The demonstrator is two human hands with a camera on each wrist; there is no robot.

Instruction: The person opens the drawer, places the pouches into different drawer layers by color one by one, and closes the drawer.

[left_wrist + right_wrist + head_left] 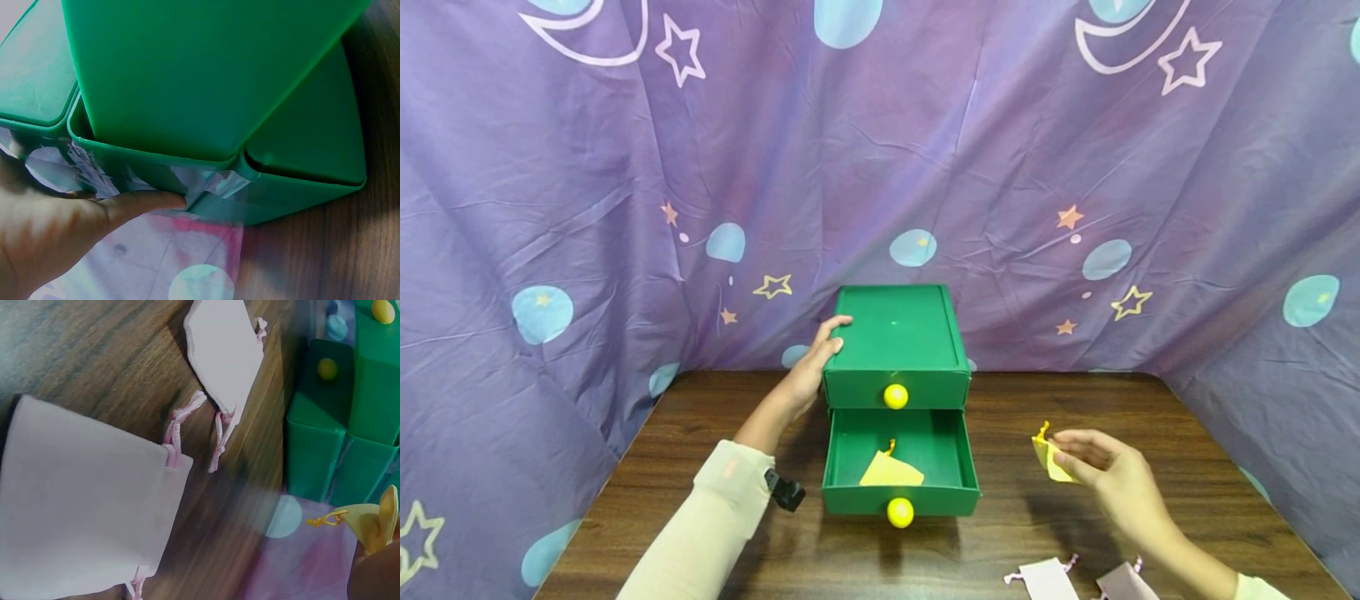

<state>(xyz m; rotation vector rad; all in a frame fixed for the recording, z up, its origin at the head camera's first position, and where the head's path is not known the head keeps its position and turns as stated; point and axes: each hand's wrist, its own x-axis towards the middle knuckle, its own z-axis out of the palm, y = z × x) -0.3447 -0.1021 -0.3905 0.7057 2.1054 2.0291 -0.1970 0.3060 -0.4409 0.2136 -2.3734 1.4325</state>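
A green drawer cabinet [895, 329] with yellow knobs stands on the wooden table, one drawer [853, 498] below the top one pulled out. A yellow drawstring pouch [891, 472] lies inside that drawer. My left hand [811, 367] rests along the cabinet's left side, fingertips at the upper edge; the left wrist view shows the thumb [147, 205] stretched across the side wall. To the right of the drawer, my right hand [1112, 477] pinches another yellow drawstring pouch [1051, 460] between thumb and fingers, above the table. Its yellow cord [326, 519] sticks out in the right wrist view.
Two pale pink drawstring pouches, one [1049, 579] left of the other [1126, 582], lie on the table [700, 442] at the front right, below my right forearm. A purple curtain [880, 167] with stars and moons hangs behind the cabinet and at both sides.
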